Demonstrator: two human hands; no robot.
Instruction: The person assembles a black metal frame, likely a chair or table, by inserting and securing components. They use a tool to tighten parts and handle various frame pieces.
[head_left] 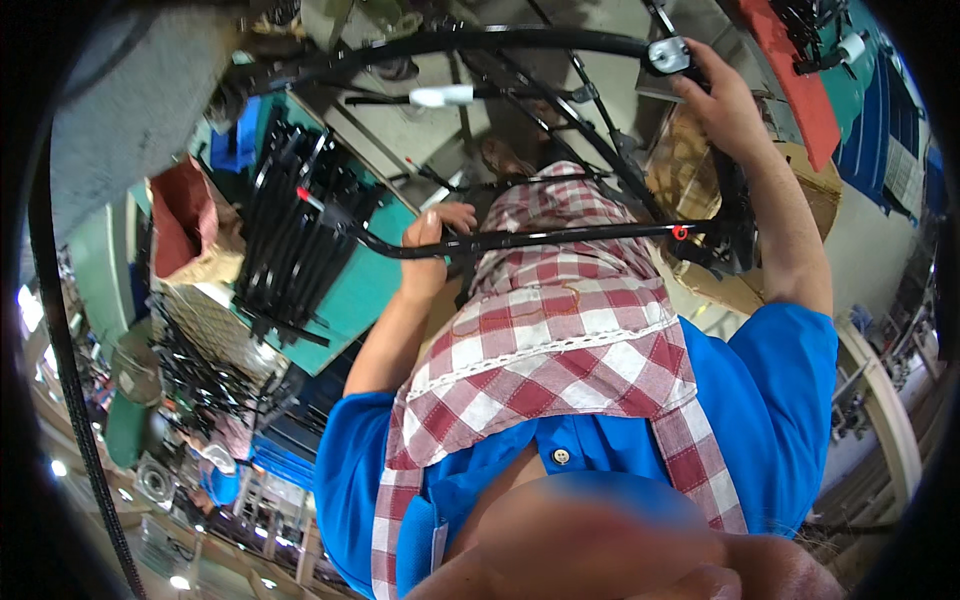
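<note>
A large black tubular metal frame (pixel 560 238) with crossing bars spans the space in front of my body. My right hand (pixel 722 100) grips its far right corner, fingers by a round silver-grey joint (pixel 668 56). At the near bar's left part, my left hand (pixel 436 228) is hooked round the tube, which crosses in front of the palm; the fingers are partly bent and partly hidden. The bar's left end bends up to a grey piece with a red tip (pixel 303 194). A red ring (pixel 680 233) sits near its right end. A white sleeve (pixel 441 96) is on a farther bar.
Left, a green-topped table (pixel 345 305) bears a pile of black tubes (pixel 285 225). An open reddish-brown bag (pixel 185 220) stands beyond it. Cardboard (pixel 690 150) lies behind the frame at right. A red board edge (pixel 800 90) and blue crates (pixel 880 150) are at the far right.
</note>
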